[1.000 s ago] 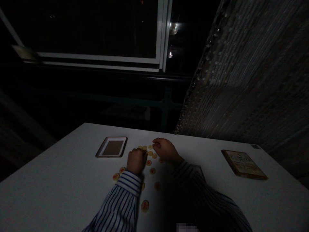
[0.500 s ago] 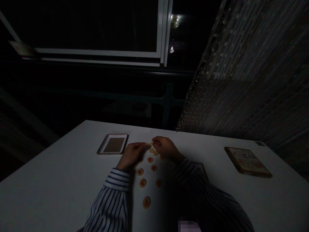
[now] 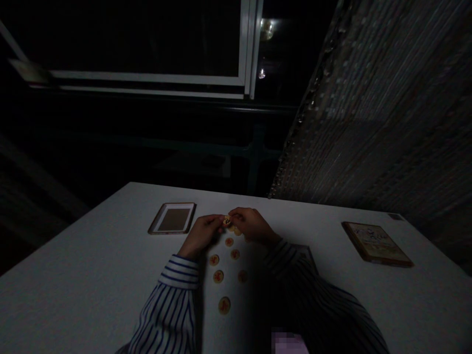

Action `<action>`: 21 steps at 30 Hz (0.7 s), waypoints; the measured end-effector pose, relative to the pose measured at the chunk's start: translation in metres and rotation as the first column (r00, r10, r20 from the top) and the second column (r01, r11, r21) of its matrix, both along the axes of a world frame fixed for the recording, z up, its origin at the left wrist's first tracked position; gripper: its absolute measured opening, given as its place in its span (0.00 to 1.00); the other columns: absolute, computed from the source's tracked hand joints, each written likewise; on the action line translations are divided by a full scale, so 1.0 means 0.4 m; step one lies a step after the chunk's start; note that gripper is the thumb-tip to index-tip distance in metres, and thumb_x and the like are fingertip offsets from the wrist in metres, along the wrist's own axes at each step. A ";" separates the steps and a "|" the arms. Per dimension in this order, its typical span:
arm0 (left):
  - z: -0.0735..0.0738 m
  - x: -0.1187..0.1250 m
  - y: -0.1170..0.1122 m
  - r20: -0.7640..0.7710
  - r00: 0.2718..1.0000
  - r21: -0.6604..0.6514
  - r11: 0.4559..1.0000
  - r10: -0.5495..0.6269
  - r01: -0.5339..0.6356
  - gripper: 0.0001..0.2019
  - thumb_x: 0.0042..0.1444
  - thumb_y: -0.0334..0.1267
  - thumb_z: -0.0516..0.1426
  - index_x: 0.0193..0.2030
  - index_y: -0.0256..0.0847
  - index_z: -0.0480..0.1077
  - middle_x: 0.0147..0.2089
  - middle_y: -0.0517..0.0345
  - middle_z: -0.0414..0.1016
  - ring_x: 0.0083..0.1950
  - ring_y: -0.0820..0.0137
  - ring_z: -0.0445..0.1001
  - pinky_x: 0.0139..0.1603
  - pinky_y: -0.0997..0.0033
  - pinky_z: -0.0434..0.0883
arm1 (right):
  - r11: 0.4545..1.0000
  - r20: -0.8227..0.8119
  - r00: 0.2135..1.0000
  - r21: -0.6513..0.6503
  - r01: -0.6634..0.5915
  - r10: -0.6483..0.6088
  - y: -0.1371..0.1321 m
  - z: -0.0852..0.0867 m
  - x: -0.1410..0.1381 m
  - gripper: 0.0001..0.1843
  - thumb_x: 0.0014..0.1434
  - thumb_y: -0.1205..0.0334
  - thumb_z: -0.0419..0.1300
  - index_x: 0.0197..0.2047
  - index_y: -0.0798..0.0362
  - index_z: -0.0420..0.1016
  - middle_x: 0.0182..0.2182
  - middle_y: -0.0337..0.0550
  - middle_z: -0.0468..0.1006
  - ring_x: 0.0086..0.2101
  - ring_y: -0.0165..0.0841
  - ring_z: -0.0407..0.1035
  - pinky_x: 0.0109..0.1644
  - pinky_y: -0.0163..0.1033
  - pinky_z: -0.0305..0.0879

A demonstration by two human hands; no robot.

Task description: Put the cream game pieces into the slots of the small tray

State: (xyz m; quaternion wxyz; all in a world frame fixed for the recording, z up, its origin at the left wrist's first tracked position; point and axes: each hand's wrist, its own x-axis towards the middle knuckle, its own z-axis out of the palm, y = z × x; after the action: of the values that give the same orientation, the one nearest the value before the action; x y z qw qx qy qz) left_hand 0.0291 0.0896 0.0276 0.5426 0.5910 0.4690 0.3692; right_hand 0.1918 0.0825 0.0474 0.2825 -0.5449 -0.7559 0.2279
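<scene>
My left hand (image 3: 202, 233) pinches a round Chinese chess piece (image 3: 226, 221) with a dark character on its face. From the other side my right hand (image 3: 255, 226) has its fingertips closed at the same piece; whether a second piece is in them is hidden. Just below the right fingertips lies a plain, blank-faced piece (image 3: 237, 230), partly covered. Several pieces with red characters are spread toward me between my forearms, among them a nearer piece (image 3: 218, 276) and the closest one (image 3: 224, 305).
Left of my hands is a shallow open box tray (image 3: 152, 227) on the white table (image 3: 92, 255). A printed box lid (image 3: 379, 244) lies at the right, with a small dark card (image 3: 396, 216) beyond it. A bead curtain (image 3: 350, 123) hangs behind the table's right side.
My hands have come together, the right fingertips shifting left to meet the piece in my left hand. That piece now shows its dark character more plainly. The loose red pieces have stayed in place.
</scene>
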 end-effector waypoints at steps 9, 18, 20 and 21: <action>0.045 0.008 -0.019 0.021 1.000 0.032 0.999 0.005 -0.006 0.20 0.47 0.48 0.54 0.42 0.35 0.70 0.30 0.56 0.72 0.25 0.77 0.66 0.24 0.79 0.62 | 0.998 -0.213 0.977 -0.064 -0.010 -0.004 0.002 0.008 0.008 0.12 0.52 0.60 0.52 0.38 0.54 0.73 0.31 0.41 0.77 0.31 0.29 0.70 0.33 0.31 0.64; 0.089 0.031 -0.047 0.044 0.999 0.117 0.993 0.016 -0.021 0.19 0.45 0.44 0.57 0.42 0.36 0.70 0.35 0.53 0.76 0.35 0.70 0.71 0.35 0.73 0.66 | 0.998 -0.285 0.957 0.034 -0.046 0.054 -0.032 0.063 0.042 0.11 0.52 0.63 0.52 0.36 0.55 0.73 0.33 0.40 0.76 0.35 0.29 0.69 0.39 0.33 0.63; 0.092 0.039 -0.054 0.037 0.999 0.145 0.989 0.016 -0.021 0.18 0.45 0.44 0.56 0.42 0.36 0.70 0.35 0.54 0.76 0.35 0.70 0.71 0.36 0.73 0.66 | 0.997 -0.266 0.963 0.064 -0.031 0.047 -0.047 0.078 0.057 0.11 0.52 0.63 0.52 0.36 0.55 0.73 0.33 0.41 0.76 0.35 0.29 0.69 0.40 0.33 0.63; 0.093 0.044 -0.058 0.041 0.999 0.155 0.988 0.017 -0.023 0.18 0.46 0.44 0.57 0.42 0.36 0.70 0.35 0.54 0.76 0.35 0.70 0.71 0.36 0.73 0.67 | 0.997 -0.253 0.967 0.076 -0.020 0.039 -0.056 0.085 0.066 0.12 0.52 0.63 0.52 0.37 0.55 0.73 0.34 0.41 0.76 0.36 0.29 0.69 0.40 0.34 0.62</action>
State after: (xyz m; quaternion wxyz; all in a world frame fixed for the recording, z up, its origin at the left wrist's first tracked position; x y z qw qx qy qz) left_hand 0.0466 0.0663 0.0649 0.5004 0.6193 0.4341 0.4216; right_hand 0.2182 0.0603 0.0814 0.3933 -0.4892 -0.7292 0.2726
